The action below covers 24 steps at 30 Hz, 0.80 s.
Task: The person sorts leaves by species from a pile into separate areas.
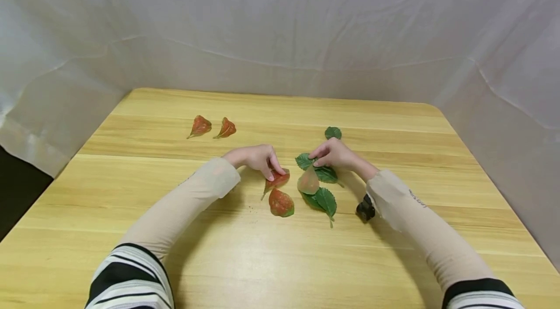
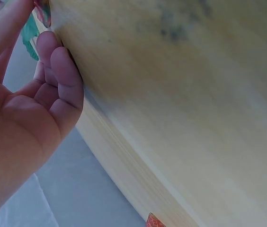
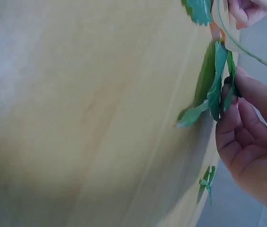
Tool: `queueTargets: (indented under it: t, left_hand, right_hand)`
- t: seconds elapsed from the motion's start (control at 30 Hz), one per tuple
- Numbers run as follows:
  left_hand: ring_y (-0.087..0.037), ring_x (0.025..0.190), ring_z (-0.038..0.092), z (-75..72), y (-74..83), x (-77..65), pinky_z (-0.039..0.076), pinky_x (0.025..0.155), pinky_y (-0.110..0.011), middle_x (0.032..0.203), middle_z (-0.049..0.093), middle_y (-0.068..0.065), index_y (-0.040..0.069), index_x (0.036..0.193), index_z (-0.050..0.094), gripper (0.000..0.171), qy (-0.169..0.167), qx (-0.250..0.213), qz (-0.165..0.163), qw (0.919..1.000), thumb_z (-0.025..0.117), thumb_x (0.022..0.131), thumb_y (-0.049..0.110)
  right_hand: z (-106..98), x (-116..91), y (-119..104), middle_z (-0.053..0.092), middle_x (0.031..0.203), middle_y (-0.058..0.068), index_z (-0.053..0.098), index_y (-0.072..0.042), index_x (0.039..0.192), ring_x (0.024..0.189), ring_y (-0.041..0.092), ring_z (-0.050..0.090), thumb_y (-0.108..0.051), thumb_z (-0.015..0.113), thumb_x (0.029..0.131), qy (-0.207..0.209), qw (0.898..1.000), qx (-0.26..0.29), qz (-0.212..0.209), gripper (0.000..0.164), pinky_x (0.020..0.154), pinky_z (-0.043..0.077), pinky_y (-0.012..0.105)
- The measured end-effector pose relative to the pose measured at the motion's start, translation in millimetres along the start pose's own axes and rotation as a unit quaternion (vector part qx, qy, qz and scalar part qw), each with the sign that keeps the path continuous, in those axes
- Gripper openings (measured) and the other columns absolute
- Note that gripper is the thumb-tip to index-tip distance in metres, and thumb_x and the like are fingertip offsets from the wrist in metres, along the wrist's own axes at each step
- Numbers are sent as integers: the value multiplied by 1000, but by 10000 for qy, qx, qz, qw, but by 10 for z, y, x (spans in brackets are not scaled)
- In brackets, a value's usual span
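My left hand (image 1: 259,157) pinches a red leaf (image 1: 279,180) between thumb and index finger near the middle of the table. Just below it lies a second red leaf (image 1: 281,203) with a green edge. To the right, my right hand (image 1: 338,154) holds a small toothed green leaf (image 1: 303,161) by its end, above another green leaf (image 1: 325,174). A pale orange leaf (image 1: 308,181), underside showing, overlaps the green leaves beside the right fingers. More green leaves (image 1: 325,200) lie below it. In the right wrist view, thumb and finger meet on the green leaf (image 3: 229,97).
Two red leaves (image 1: 201,126) (image 1: 227,128) lie at the back left of the wooden table (image 1: 262,260). A green leaf (image 1: 333,132) sits behind my right hand. A small black device (image 1: 365,209) is under my right wrist. Pale fabric (image 1: 280,32) hangs around the table.
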<state>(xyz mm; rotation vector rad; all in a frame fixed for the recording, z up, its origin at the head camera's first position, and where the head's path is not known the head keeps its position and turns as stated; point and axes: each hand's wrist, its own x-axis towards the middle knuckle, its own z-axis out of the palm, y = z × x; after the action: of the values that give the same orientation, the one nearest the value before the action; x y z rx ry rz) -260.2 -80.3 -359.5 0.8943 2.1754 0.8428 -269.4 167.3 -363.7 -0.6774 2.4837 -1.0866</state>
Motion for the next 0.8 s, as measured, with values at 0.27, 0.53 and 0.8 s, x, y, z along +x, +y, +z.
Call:
queueTargets:
  t: [0.27,0.53,0.8]
  left_hand:
    - [-22,106,52,7,13,-10,44,81,-24,111,59,-14,0,104,64,32,-16,15,-34,10000,68,72,-6]
    - [-22,105,53,7,-3,-3,44,81,-24,110,59,-15,-1,104,64,32,-54,13,28,10000,68,72,-5]
    - [-23,107,52,8,-2,-1,43,84,-26,112,58,-15,0,104,64,32,-53,27,15,10000,67,73,-5]
  right_hand:
    - [-47,-65,17,67,87,14,70,0,93,67,13,59,-6,71,75,243,9993,136,-235,18,59,48,26]
    - [-170,-145,20,61,105,19,65,4,103,81,20,62,-5,66,80,585,9963,567,288,25,70,50,34]
    - [-359,-209,75,64,94,19,61,7,109,79,37,58,-6,64,82,1073,9897,817,477,30,73,47,46]
